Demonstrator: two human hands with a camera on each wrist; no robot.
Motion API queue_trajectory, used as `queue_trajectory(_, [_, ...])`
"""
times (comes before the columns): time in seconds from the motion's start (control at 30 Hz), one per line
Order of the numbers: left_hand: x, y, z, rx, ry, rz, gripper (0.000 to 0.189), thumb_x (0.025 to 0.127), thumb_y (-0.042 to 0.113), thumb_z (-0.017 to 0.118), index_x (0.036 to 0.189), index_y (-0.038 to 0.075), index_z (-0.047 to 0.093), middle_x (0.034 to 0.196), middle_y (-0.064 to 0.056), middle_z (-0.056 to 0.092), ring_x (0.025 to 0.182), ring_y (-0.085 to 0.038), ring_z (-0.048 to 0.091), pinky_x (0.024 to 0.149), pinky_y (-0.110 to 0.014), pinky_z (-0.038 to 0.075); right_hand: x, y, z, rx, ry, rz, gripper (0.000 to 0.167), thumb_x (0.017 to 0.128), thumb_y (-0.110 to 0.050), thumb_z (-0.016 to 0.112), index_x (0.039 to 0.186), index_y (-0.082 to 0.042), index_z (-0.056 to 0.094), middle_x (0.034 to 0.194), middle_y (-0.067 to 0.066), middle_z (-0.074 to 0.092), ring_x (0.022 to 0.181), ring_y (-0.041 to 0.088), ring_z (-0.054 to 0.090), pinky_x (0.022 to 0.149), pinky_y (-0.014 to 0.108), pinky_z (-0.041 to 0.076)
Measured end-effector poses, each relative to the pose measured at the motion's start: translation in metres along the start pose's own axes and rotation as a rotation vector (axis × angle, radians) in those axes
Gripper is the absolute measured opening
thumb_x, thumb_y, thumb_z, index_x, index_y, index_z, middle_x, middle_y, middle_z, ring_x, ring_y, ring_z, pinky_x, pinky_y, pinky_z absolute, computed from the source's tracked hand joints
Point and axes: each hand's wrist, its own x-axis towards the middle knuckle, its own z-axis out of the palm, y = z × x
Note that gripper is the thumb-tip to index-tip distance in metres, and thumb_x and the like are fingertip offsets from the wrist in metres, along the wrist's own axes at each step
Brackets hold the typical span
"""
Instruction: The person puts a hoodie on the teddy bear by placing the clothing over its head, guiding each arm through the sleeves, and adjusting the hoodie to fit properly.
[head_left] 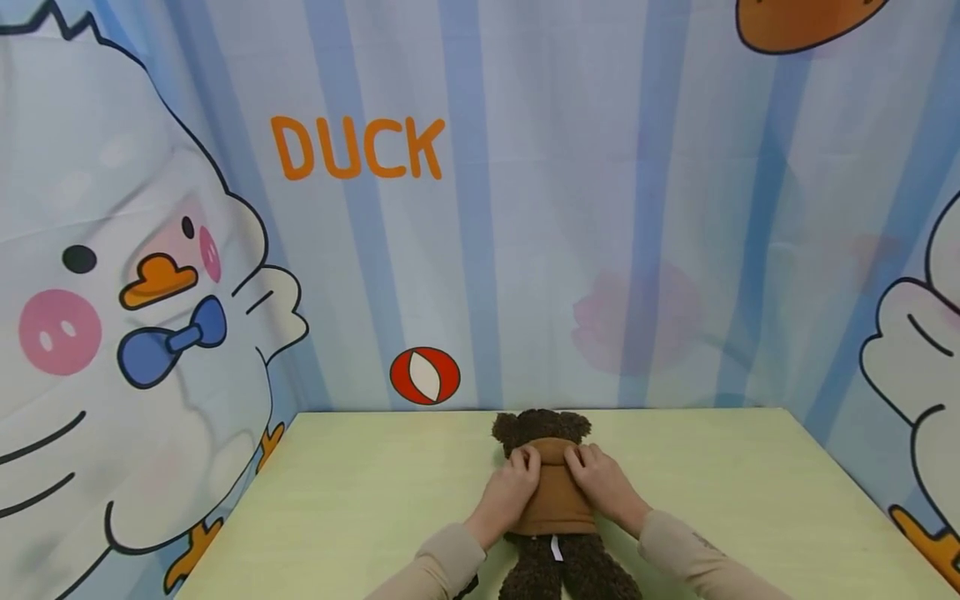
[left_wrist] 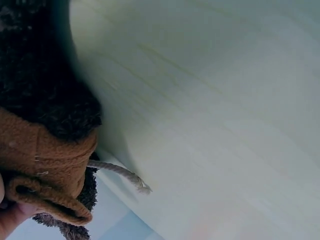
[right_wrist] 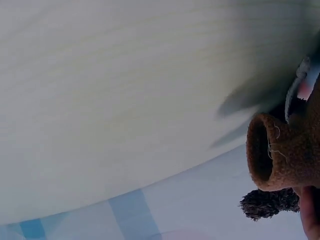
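Observation:
A dark brown plush bear [head_left: 538,426] lies on the table with its head toward the back edge; its face is hidden. On its body is a brown fleece top [head_left: 557,500]. My left hand [head_left: 513,485] pinches the top near its left shoulder, and my right hand [head_left: 606,485] does the same at the right shoulder. In the left wrist view, a folded sleeve [left_wrist: 55,200] and a grey cord [left_wrist: 120,172] show beside the dark fur. A sleeve's round opening [right_wrist: 261,152] faces out in the right wrist view, with a pale cord [right_wrist: 295,90] above it.
The pale yellow table [head_left: 375,483] spreads out on both sides of the bear. Behind it hangs a striped blue curtain [head_left: 555,208] with printed ducks. A white tag [head_left: 556,547] sticks out below the top's hem.

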Motion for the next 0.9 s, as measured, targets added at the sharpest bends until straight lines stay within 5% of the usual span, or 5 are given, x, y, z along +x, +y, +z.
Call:
queue_trajectory(0.17, [-0.005, -0.008, -0.007, -0.358, -0.160, -0.076, 0.031, 0.084, 0.015, 0.061, 0.111, 0.004, 0.051, 0.090, -0.010, 0.061, 0.059, -0.012, 0.059, 0.046, -0.019, 0.045, -0.005, 0.003, -0.009, 0.227, -0.105, 0.117, 0.039, 0.077, -0.007, 0.066, 0.115, -0.002, 0.056, 0.097, 0.013, 0.063, 0.080, 0.021, 0.061, 0.064, 0.029, 0.050])
queue_trajectory(0.33, [-0.013, -0.027, -0.015, -0.975, -0.360, -0.203, 0.039, 0.094, 0.015, 0.041, 0.129, -0.001, 0.042, 0.119, -0.019, 0.055, 0.101, -0.028, 0.059, 0.077, -0.034, 0.050, -0.014, 0.008, -0.027, 0.726, -0.358, 0.355, 0.047, 0.093, -0.023, 0.046, 0.136, -0.008, 0.035, 0.092, 0.015, 0.065, 0.057, 0.008, 0.053, 0.058, 0.025, 0.045])
queue_trajectory(0.47, [-0.022, -0.039, -0.015, -1.295, -0.473, -0.325, 0.041, 0.096, 0.018, 0.037, 0.130, -0.005, 0.038, 0.116, -0.024, 0.055, 0.085, -0.027, 0.063, 0.064, -0.029, 0.050, -0.023, 0.012, -0.035, 1.077, -0.574, 0.711, 0.062, 0.094, -0.036, 0.039, 0.142, -0.006, 0.015, 0.103, 0.032, 0.056, 0.063, 0.020, 0.058, 0.056, 0.028, 0.045])
queue_trajectory(0.67, [-0.023, -0.042, -0.033, -1.254, -0.473, -0.599, 0.045, 0.092, 0.012, 0.043, 0.130, -0.009, 0.031, 0.092, -0.031, 0.053, 0.050, -0.023, 0.049, 0.044, -0.027, 0.036, -0.019, 0.022, -0.039, 1.613, -0.663, 1.276, 0.081, 0.091, -0.043, 0.043, 0.139, 0.008, 0.003, 0.139, 0.036, 0.011, 0.118, 0.053, 0.034, 0.080, 0.040, 0.048])
queue_trajectory(0.9, [-0.013, -0.032, -0.054, -1.428, -0.513, -0.514, 0.053, 0.090, 0.027, 0.050, 0.126, -0.006, 0.029, 0.097, -0.030, 0.059, 0.069, -0.031, 0.062, 0.057, -0.033, 0.046, -0.017, 0.023, -0.028, 1.813, -0.748, 1.273, 0.043, 0.087, -0.038, 0.053, 0.112, -0.004, 0.044, 0.096, 0.008, 0.053, 0.074, 0.011, 0.049, 0.060, 0.019, 0.040])
